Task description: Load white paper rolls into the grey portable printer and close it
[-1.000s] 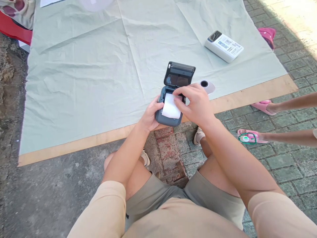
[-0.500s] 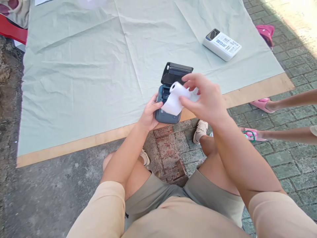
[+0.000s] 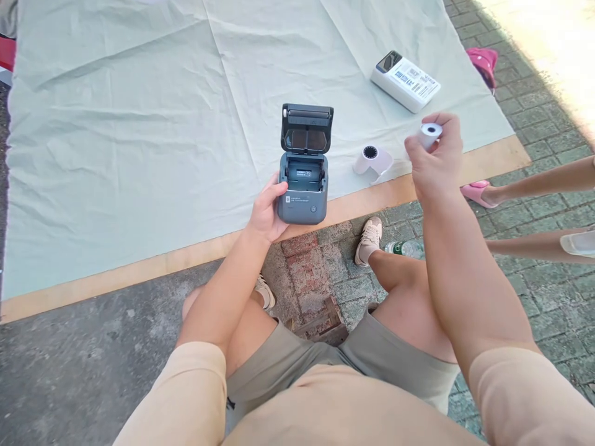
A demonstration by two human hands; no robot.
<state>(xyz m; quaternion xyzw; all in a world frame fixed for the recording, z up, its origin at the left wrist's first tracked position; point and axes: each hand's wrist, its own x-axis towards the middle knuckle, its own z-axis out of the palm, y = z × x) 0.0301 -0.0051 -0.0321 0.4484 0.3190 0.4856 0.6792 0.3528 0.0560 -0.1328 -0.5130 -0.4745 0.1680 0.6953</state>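
Note:
In my left hand (image 3: pixel 268 214) is a dark grey label printer (image 3: pixel 302 207), gripped by its left side at the table's front edge. Its black lid (image 3: pixel 307 129) stands raised, and the paper bay shows no roll inside. Off to the right, my right hand (image 3: pixel 439 158) is closed around a small white paper roll (image 3: pixel 431 130), whose hollow end faces up. Between the printer and that hand, a second paper roll (image 3: pixel 377 160) with a dark toothed core and a loose curling end lies on the cloth.
A pale green cloth (image 3: pixel 139 142) covers the table, whose bare wooden edge (image 3: pixel 186 256) shows in front. A white device with a printed label (image 3: pixel 406 82) lies at the back right. Below are a plastic bottle (image 3: pixel 405 249) and another person's legs (image 3: pixel 543 186) at the right.
My right hand has moved from over the printer to the right with a paper roll, uncovering the open bay. The second roll now shows on the cloth. The printer has turned more upright in view.

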